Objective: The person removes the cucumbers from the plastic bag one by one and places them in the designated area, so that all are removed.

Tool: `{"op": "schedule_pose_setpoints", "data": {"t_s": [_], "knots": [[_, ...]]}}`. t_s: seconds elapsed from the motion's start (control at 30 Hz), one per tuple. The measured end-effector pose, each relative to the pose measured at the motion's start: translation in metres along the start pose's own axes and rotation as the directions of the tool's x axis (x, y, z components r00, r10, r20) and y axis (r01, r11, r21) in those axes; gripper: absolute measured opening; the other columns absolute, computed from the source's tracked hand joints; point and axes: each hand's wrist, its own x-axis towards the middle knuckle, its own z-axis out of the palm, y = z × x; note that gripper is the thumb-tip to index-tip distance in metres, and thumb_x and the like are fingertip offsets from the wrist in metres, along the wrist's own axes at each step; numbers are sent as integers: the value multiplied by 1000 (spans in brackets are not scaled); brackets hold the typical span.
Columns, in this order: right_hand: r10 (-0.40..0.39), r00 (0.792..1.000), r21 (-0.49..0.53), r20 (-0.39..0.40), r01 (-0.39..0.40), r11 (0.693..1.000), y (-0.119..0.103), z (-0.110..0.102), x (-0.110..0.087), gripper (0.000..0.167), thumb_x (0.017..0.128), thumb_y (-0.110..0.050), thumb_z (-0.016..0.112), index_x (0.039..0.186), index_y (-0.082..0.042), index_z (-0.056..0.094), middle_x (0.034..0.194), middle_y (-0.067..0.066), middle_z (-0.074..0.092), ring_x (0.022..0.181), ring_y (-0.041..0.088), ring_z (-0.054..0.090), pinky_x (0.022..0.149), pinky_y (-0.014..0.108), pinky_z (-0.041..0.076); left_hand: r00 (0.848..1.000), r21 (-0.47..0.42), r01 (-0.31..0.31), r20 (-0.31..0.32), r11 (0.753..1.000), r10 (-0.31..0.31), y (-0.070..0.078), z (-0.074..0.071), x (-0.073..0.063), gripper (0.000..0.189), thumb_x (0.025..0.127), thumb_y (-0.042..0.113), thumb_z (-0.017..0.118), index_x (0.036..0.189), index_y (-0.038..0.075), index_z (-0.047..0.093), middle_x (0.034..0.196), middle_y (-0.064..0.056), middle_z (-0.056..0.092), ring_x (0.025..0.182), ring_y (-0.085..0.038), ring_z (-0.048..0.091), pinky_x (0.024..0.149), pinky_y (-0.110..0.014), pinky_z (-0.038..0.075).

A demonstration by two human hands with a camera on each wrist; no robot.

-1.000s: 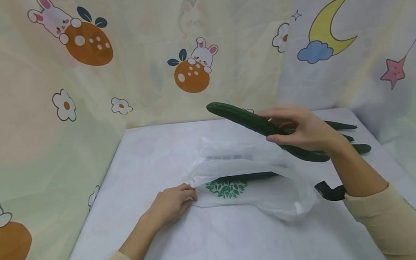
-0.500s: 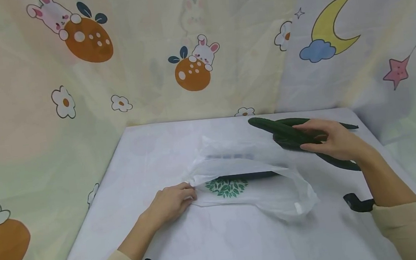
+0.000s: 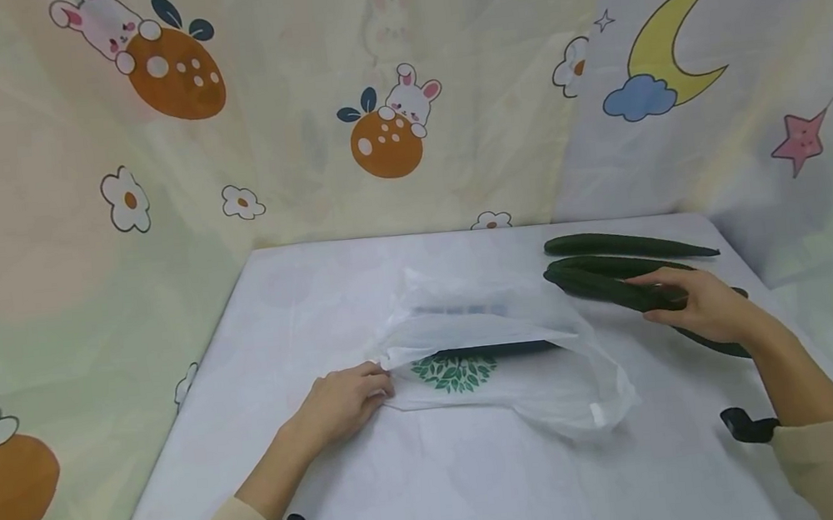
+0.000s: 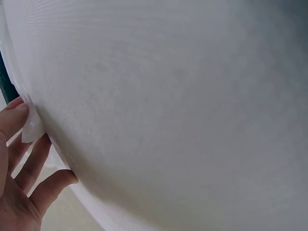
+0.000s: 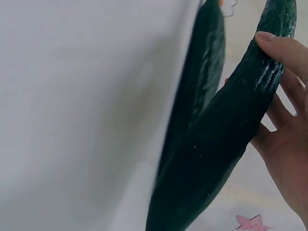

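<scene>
At its left end, a white plastic bag (image 3: 550, 394) with a green leaf print is pinched by my left hand (image 3: 349, 400). The left wrist view shows thumb and fingertips on the bag's corner (image 4: 32, 126). Through the bag's mouth a dark green cucumber (image 3: 501, 351) shows. My right hand (image 3: 703, 312) grips another cucumber (image 3: 600, 286) low over the table's right side, thumb on one side and fingers on the other in the right wrist view. Right beside it lies a second cucumber (image 3: 616, 263), partly hidden by the hand.
Farther back on the right is one more cucumber (image 3: 629, 245), close to the rear edge of the white table (image 3: 300, 305). Printed cloth walls (image 3: 280, 97) rise behind and at both sides. Black wrist camera mounts (image 3: 747, 426) stick out near the cuffs.
My right hand has carried its cucumber from above the bag to the right and down, beside the other cucumbers. The left hand and the bag have stayed in place.
</scene>
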Motion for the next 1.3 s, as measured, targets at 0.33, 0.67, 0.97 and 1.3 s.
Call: {"op": "schedule_pose_setpoints", "data": {"t_s": [0.33,0.67,0.97,1.3], "knots": [[91,989,-2,117,-91,996,27,7,-11,54,84,-6,83,135,-12,65,136,29,61,128,54,51,95,70,43,1000,-5,1,2,1000,-1,0,0,0,11,96,23,73,102,33,73,121,12,67,95,-21,71,68,-45,56],[112,984,-41,137,-107,993,43,8,-12,55,85,-4,80,137,-9,61,139,32,56,129,56,49,98,71,40,1000,-10,4,0,1000,-4,0,-1,0,13,97,22,72,102,35,74,123,14,67,97,-21,71,67,-44,55],[67,991,-91,113,-57,994,55,12,-13,53,82,5,78,132,-5,62,134,33,57,124,57,49,95,72,41,1000,-8,20,13,1000,-20,0,3,-1,14,97,24,72,103,36,73,122,14,67,98,-20,71,70,-45,55],[-29,999,-110,13,30,994,41,16,-3,47,80,2,81,125,-1,67,123,24,63,117,49,53,93,68,41,1000,0,23,0,1000,-23,-1,3,0,14,96,25,73,104,36,73,124,15,67,100,-19,71,71,-45,56]]}}
